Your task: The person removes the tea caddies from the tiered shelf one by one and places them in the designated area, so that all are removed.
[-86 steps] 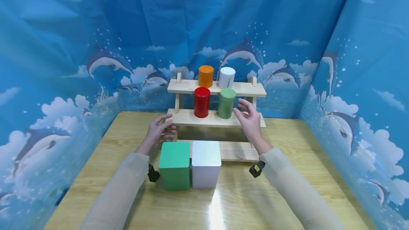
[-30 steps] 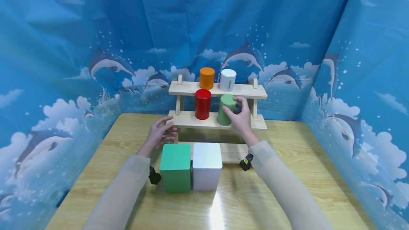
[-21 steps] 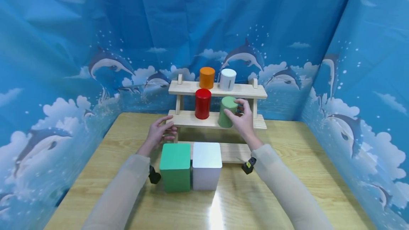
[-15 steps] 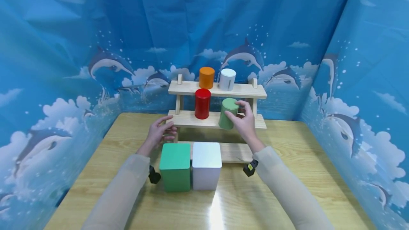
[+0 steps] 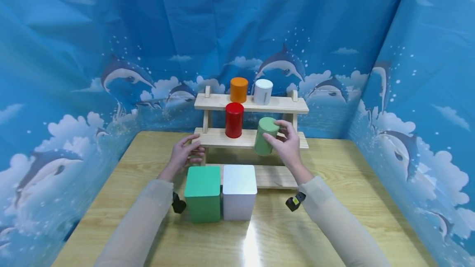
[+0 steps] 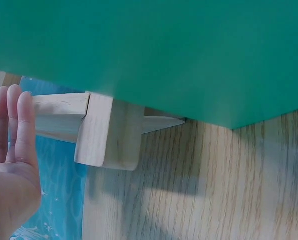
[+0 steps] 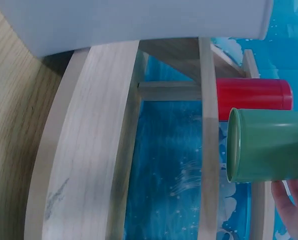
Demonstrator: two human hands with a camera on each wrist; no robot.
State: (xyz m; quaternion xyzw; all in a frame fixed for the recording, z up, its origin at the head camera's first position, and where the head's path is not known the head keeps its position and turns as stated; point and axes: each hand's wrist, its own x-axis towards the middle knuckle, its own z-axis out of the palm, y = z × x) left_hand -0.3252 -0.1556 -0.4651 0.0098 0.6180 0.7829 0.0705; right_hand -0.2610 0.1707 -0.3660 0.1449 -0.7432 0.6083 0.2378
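My right hand (image 5: pixel 288 143) pinches a green cylindrical canister (image 5: pixel 265 137) between thumb and fingers. The canister leans slightly, its base in front of the middle board's front edge; in the right wrist view the green canister (image 7: pixel 269 145) shows its bottom rim. My left hand (image 5: pixel 183 154) is at the left end of the wooden three-step shelf (image 5: pixel 213 138), fingers extended near the middle board. Left fingers (image 6: pixel 25 130) appear straight in the left wrist view. A red canister (image 5: pixel 234 120) stands on the middle board, left of the green one.
On the top board stand an orange canister (image 5: pixel 238 90) and a white canister (image 5: pixel 263 92). A green box (image 5: pixel 203 195) and a white box (image 5: pixel 239 193) stand side by side before the shelf's lower board (image 5: pixel 276 177). A blue dolphin-print curtain (image 5: pixel 230 19) hangs behind the table (image 5: pixel 319 230).
The right hand, earlier beside the green canister, has taken hold of it and drawn it forward and down off its place on the middle board. The left hand keeps its place.
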